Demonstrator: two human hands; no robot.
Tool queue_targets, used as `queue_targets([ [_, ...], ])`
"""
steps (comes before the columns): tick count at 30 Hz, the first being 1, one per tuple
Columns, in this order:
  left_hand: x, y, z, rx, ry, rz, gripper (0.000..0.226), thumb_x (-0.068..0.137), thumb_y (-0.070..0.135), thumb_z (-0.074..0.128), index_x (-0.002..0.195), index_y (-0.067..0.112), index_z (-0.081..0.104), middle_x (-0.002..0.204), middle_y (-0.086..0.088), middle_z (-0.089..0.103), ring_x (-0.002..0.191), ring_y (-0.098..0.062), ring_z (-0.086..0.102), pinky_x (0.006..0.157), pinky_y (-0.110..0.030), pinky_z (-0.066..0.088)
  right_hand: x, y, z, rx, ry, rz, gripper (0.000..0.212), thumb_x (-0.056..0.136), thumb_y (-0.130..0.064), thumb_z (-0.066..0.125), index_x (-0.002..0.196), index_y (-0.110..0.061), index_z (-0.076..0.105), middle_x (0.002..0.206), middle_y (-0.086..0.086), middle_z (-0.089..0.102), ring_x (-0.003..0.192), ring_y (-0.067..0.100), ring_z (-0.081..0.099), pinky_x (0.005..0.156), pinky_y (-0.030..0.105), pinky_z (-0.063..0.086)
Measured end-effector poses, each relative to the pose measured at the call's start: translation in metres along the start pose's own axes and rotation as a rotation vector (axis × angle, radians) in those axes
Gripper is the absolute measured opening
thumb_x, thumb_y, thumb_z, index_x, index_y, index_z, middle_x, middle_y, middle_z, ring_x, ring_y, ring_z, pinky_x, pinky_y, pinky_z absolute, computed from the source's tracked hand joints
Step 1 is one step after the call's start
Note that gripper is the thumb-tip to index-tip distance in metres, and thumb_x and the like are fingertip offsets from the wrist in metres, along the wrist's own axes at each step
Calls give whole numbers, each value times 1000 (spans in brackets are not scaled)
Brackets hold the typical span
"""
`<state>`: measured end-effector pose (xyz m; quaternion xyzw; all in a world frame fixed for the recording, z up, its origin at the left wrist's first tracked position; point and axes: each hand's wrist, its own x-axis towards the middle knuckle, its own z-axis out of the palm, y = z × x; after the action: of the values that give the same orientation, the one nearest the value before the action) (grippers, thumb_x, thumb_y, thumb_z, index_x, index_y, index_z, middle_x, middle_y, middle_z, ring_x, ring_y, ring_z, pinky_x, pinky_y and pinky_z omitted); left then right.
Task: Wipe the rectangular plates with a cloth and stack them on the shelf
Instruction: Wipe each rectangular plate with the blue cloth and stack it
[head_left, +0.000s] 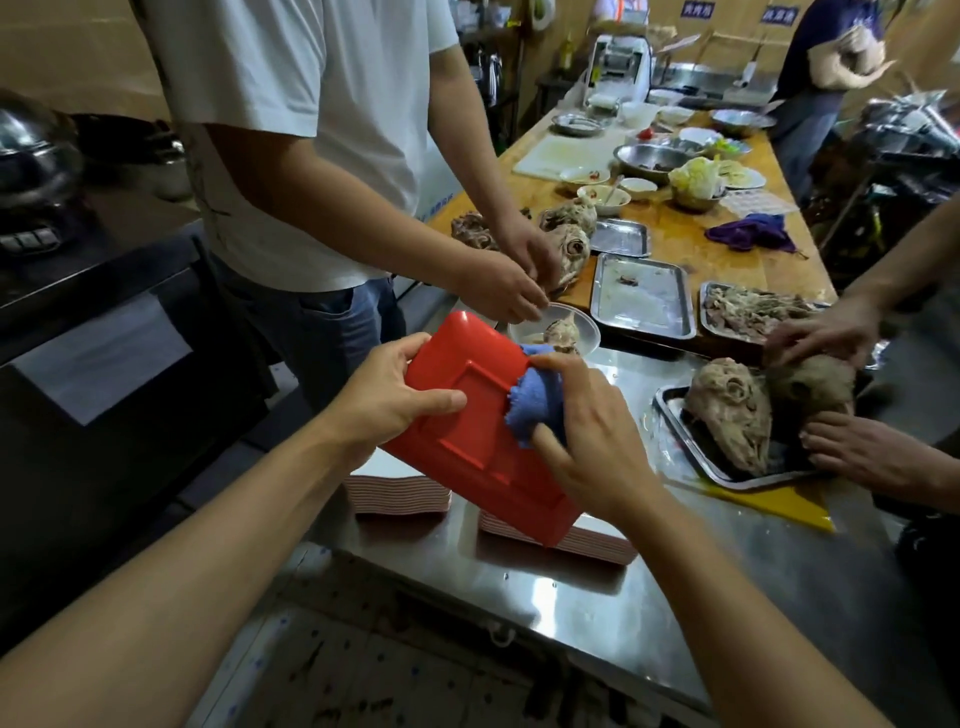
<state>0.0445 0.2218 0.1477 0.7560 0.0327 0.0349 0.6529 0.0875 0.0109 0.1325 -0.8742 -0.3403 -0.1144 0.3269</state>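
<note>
A red rectangular plate (480, 447) is held tilted, underside up, above the steel counter (649, 597). My left hand (384, 400) grips its left edge, thumb across the underside. My right hand (592, 441) presses a blue cloth (535, 405) against the plate's right side. Below it, two stacks of rectangular plates rest on the counter: one at the left (397, 491) and one under the held plate (587, 543), partly hidden by it.
A person in a white shirt (311, 130) stands close at the left, hands over a bowl (587, 325). Another person's hands (878, 452) handle meat on a metal tray (691, 441) to the right. Metal trays, bowls and food cover the wooden table (675, 228) beyond.
</note>
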Motion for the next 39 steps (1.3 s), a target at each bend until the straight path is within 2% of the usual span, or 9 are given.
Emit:
queue_targets([
  [5, -5, -9, -11, -161, 124, -69, 50, 61, 16, 74, 110, 16, 61, 96, -5, 70, 84, -20, 69, 67, -30, 56, -9, 25, -8, 82, -5, 120, 64, 71, -21, 52, 134, -13, 45, 130, 6, 49, 115, 23, 47, 99, 30, 33],
  [7, -4, -15, -6, -247, 159, -129, 50, 60, 15, 73, 108, 15, 61, 95, -7, 69, 82, -21, 68, 66, -31, 55, -10, 28, -6, 103, -27, 152, 67, 76, -22, 47, 141, -14, 35, 144, 8, 35, 131, 19, 33, 111, 25, 22],
  [12, 0, -26, 5, -418, 268, -294, 29, 81, 6, 65, 108, 16, 62, 99, -11, 69, 86, -27, 67, 74, -41, 55, -33, 29, 6, 87, -45, 122, 69, 84, -19, 43, 146, -26, 13, 156, -2, 2, 141, 5, 4, 109, 6, -3],
  [16, 4, -31, 12, -514, 303, -402, 20, 85, 10, 64, 101, 21, 63, 96, -11, 69, 86, -29, 66, 70, -43, 53, -63, 41, 13, 41, -33, 62, 71, 83, -12, 49, 145, -23, 17, 154, -8, 4, 143, 10, 8, 118, 23, 8],
  [20, 2, -35, 28, -586, 286, -478, 12, 86, 15, 63, 97, 20, 62, 73, -5, 73, 65, -22, 69, 57, -40, 53, -63, 41, 21, -119, 89, 37, 62, 81, -8, 59, 139, -2, 38, 149, 12, 29, 138, 28, 21, 113, 48, 23],
  [22, 1, -35, 35, -606, 290, -487, 15, 87, 18, 63, 101, 21, 61, 79, -7, 72, 66, -23, 69, 53, -40, 52, -58, 31, 31, -214, 121, 5, 58, 78, -7, 61, 133, 2, 47, 143, 19, 40, 135, 31, 25, 109, 52, 28],
  [29, -7, -36, 47, -708, 374, -410, 26, 95, 14, 51, 121, 13, 55, 98, -14, 66, 81, -25, 65, 69, -42, 52, -49, -16, 64, -144, -30, -97, 60, 84, -22, 50, 140, -4, 40, 149, 15, 33, 141, 27, 21, 116, 42, 16],
  [36, -30, -46, 39, -684, 322, -256, 23, 97, 8, 43, 106, 16, 63, 91, -1, 74, 81, -12, 70, 73, -25, 57, -9, -34, 69, -70, -220, -122, 61, 92, -35, 31, 149, -16, 18, 158, -2, 10, 146, 12, 3, 116, 23, -3],
  [39, -37, -44, 30, -661, 342, -254, 24, 95, 4, 45, 105, 19, 61, 94, -6, 70, 81, -18, 68, 73, -32, 57, 2, -26, 72, -83, -262, -112, 60, 96, -34, 33, 150, -20, 12, 159, -4, 5, 146, 12, 0, 118, 27, -1],
])
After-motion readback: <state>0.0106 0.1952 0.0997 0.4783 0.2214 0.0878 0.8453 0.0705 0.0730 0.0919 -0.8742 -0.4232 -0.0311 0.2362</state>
